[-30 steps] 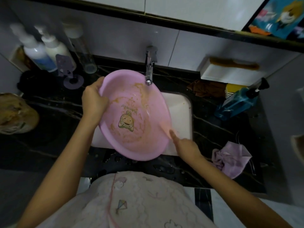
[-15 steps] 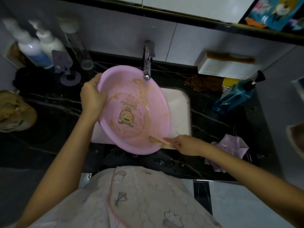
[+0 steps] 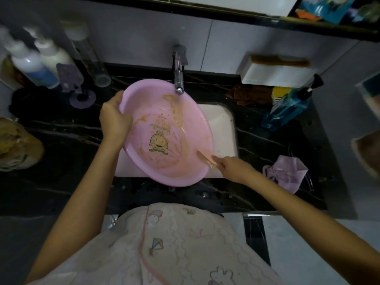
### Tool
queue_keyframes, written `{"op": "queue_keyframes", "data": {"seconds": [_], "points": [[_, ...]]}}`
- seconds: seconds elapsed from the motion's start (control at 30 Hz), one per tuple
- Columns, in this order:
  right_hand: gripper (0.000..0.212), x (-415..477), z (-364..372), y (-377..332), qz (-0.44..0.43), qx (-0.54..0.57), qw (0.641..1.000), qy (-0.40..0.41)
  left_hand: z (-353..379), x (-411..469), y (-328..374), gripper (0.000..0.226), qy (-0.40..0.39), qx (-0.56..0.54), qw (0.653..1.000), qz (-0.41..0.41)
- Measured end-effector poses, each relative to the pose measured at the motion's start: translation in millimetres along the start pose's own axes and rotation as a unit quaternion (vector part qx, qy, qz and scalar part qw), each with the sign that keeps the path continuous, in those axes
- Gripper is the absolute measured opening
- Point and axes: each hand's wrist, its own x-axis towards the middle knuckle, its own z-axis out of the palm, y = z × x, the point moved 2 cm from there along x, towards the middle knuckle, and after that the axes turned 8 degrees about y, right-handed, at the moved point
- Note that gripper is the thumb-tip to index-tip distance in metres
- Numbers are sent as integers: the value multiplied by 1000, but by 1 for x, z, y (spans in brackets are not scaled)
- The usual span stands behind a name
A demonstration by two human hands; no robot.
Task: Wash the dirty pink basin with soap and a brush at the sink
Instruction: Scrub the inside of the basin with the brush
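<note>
Pink basin (image 3: 164, 138) gripped by left hand (image 3: 114, 120), right hand (image 3: 233, 168) seemingly holding brush (image 3: 204, 158)

- I am looking at a home bathroom, at its washstand
- A white sink (image 3: 224, 128) is set into a black marble-veined worktop (image 3: 267, 145), with a chrome tap (image 3: 178, 79) over it
- Pump bottles (image 3: 39, 64) stand along the pale tiled wall (image 3: 133, 33) at the left; a blue pump bottle (image 3: 287, 105) stands at the right
- A comb (image 3: 281, 61) lies on a white wall box, and a crumpled cloth (image 3: 285, 173) lies on the worktop
</note>
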Motion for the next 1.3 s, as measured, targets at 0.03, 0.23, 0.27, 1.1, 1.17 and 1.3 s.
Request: {"op": "queue_keyframes", "data": {"seconds": [0.03,0.23,0.27,1.1,1.17,1.3], "points": [[47,-3,0,-8,-10,36,999,-13,0,1,0,65,-1,-3,1000,-2],[41,-33,3,-64,-118,252,956,-92,-3,-1,-2,68,3,-7,1000,1],[45,-25,4,-54,-107,234,964,-63,-3,-1,-3,68,3,-7,1000,5],[50,64,-27,-13,-22,-130,991,3,-4,3,-10,68,-18,-3,1000,-3],[46,88,-41,-20,-3,-142,988,57,-5,8,-7,67,-18,2,1000,1],[71,118,-81,-30,44,58,978,194,-7,23,3,63,-58,3,998,38]]}}
